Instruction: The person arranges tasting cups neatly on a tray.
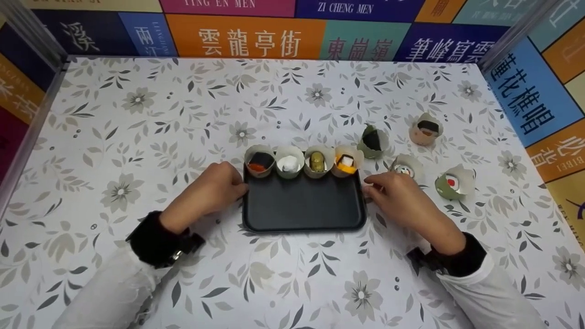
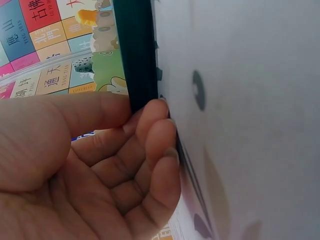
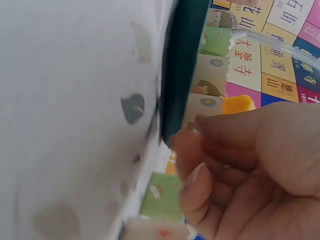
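Observation:
A black rectangular tray (image 1: 304,205) lies on the table in front of me. Along its far side stands a row of paper cups with small sushi-like pieces: a black-and-orange one (image 1: 260,161), a white one (image 1: 289,163), an olive-green one (image 1: 316,161) and a yellow one with a black band (image 1: 346,162). My left hand (image 1: 210,189) pinches the tray's left edge, thumb above and curled fingers low against the table. At the right edge, my right hand (image 1: 402,196) holds the rim between thumb and forefinger; its exact contact is partly hidden.
Right of the tray stand more cups: one with a dark green piece (image 1: 372,140), one with a black-topped piece (image 1: 426,130), one with a white roll (image 1: 406,170) just beyond my right hand, and a tilted green cup (image 1: 452,183). Lettered panels (image 1: 249,41) border the flowered tabletop.

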Available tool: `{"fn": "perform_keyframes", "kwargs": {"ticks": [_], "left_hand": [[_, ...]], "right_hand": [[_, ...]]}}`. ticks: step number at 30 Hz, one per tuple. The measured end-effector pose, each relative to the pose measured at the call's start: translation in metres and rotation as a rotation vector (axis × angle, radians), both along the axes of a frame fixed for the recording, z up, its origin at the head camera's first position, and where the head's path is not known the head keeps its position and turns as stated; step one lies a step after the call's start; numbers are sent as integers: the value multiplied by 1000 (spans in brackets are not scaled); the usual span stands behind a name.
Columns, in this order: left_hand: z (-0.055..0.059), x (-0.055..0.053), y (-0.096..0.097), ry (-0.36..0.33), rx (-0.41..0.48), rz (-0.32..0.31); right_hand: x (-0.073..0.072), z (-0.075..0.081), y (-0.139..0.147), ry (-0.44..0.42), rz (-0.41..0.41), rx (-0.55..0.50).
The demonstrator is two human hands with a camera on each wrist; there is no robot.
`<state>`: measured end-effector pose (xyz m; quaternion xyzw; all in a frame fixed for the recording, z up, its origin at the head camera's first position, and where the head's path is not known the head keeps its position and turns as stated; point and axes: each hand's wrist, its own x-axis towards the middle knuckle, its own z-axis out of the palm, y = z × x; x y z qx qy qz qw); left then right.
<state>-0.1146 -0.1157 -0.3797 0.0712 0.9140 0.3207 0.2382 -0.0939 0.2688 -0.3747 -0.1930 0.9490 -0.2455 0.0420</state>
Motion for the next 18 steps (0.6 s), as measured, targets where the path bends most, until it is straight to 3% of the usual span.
{"fn": "perform_keyframes", "kwargs": {"ticks": [4, 8, 10, 14, 18], "left_hand": [[0, -1, -1, -1, 1, -1], [-1, 0, -1, 17, 1, -17], [-1, 0, -1, 21, 5, -20], [-2, 0, -2, 35, 16, -26], [-2, 0, -2, 46, 24, -34]], "right_hand": [[13, 5, 11, 204, -6, -33], [21, 3, 30, 467, 0, -142], [23, 3, 41, 550, -18, -196], [27, 3, 64, 588, -93, -230], [32, 3, 89, 523, -173, -193]]}}
